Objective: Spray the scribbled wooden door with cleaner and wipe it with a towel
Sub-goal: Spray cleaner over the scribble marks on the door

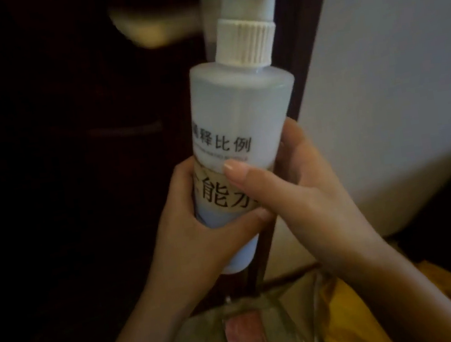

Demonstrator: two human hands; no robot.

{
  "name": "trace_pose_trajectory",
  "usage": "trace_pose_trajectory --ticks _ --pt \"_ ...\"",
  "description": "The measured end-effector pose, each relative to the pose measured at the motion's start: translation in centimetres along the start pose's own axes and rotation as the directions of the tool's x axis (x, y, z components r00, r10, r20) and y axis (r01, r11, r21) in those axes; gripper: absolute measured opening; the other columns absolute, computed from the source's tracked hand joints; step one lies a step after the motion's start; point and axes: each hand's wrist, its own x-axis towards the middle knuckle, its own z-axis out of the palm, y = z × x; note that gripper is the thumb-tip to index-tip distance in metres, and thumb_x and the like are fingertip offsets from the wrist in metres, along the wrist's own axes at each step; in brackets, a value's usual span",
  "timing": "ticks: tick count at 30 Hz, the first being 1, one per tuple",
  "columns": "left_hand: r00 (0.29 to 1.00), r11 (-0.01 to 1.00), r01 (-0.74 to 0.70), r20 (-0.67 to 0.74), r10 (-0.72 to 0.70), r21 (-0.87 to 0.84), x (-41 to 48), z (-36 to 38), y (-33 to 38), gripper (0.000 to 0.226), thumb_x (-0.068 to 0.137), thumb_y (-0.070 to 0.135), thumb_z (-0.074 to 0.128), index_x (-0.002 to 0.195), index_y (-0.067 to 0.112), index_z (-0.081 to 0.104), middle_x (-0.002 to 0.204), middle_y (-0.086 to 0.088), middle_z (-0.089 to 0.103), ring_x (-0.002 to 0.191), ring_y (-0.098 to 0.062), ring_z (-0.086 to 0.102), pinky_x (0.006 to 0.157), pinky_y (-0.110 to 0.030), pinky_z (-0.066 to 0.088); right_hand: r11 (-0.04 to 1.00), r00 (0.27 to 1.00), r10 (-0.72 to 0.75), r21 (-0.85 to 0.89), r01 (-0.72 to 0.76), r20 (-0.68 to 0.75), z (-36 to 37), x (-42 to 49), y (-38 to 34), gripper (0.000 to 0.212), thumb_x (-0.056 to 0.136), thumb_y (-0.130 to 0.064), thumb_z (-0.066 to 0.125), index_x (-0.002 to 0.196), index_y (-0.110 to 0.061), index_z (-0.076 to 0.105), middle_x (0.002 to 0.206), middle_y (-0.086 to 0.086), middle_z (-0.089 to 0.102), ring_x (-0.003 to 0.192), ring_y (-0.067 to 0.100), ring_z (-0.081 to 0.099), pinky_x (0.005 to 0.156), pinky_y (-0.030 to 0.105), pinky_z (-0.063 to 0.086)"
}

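Both hands, left hand [196, 218] and right hand [293, 187], clasp the spray bottle [238, 105] before the dark door [68, 135], yellow cloth [348, 313] below.

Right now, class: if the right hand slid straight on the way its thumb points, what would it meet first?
The left hand, probably: the right hand already wraps the spray bottle, thumb pointing across its label. Depth is unclear.

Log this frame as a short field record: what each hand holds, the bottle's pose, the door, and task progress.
left hand: wrapped around the lower spray bottle
right hand: gripping the same bottle, thumb across the label
bottle pose: upright, white ribbed collar on top, trigger head cut off by the frame
door: dark, scribbles not discernible
towel: none clearly identifiable
progress: no spraying visible
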Motion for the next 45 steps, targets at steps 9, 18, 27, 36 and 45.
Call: trace_pose_trajectory --ticks 9,18,27,36,45 --pt "0.971 0.984 -0.161 -0.170 0.171 0.069 4.8 -9.4 29.8 0.072 0.041 0.052 0.083 0.106 0.047 0.050 0.110 0.016 0.060 0.098 0.005 0.060 0.073 -0.021 0.054 0.964 0.961 -0.263 0.065 0.258 0.085 9.1 7.7 -33.2 0.076 0.066 -0.035 0.073 0.134 -0.020 0.043 0.107 -0.001 0.067 0.092 0.012 0.068 0.073 0.027 0.055" --pt "0.883 0.911 -0.384 -0.229 0.410 0.149 1.4 -25.5 41.8 0.070 0.052 0.028 0.085 0.103 0.050 0.043 0.098 0.040 0.057 0.088 0.020 0.056 0.060 -0.001 0.044 0.870 0.818 -0.462 -0.003 0.493 0.344 25.6 6.2 -47.2 0.068 0.069 -0.027 0.070 0.131 -0.018 0.043 0.097 -0.007 0.066 0.089 0.010 0.068 0.070 0.021 0.052" --pt "0.868 0.908 -0.333 -0.294 0.400 0.254 0.4 -37.8 47.6 0.074 0.047 0.012 0.089 0.096 0.044 0.044 0.090 0.021 0.060 0.077 0.025 0.053 0.057 -0.004 0.044 0.844 0.774 -0.498 0.013 0.536 0.390 36.7 7.2 -53.0 0.076 0.063 -0.036 0.074 0.131 -0.026 0.042 0.104 -0.008 0.066 0.096 0.009 0.066 0.082 0.033 0.054" --pt "0.875 0.925 -0.353 -0.301 0.379 0.141 1.7 -39.7 51.9 0.076 0.053 -0.006 0.081 0.105 0.037 0.048 0.095 0.017 0.061 0.079 0.011 0.059 0.056 -0.009 0.045 0.772 0.739 -0.594 -0.031 0.635 0.318 40.4 7.2 -57.4 0.057 0.073 -0.028 0.074 0.124 -0.025 0.049 0.094 -0.008 0.065 0.082 0.007 0.065 0.066 0.023 0.051" --pt "0.876 0.942 -0.322 -0.349 0.333 0.091 0.6 -41.0 53.1 0.067 0.054 -0.002 0.082 0.103 0.032 0.052 0.098 0.010 0.063 0.094 -0.006 0.058 0.066 -0.022 0.044 0.813 0.776 -0.561 0.015 0.582 0.289 42.8 6.5 -59.2 0.047 0.077 -0.023 0.067 0.121 -0.018 0.053 0.089 -0.007 0.062 0.079 0.007 0.060 0.061 0.022 0.044"
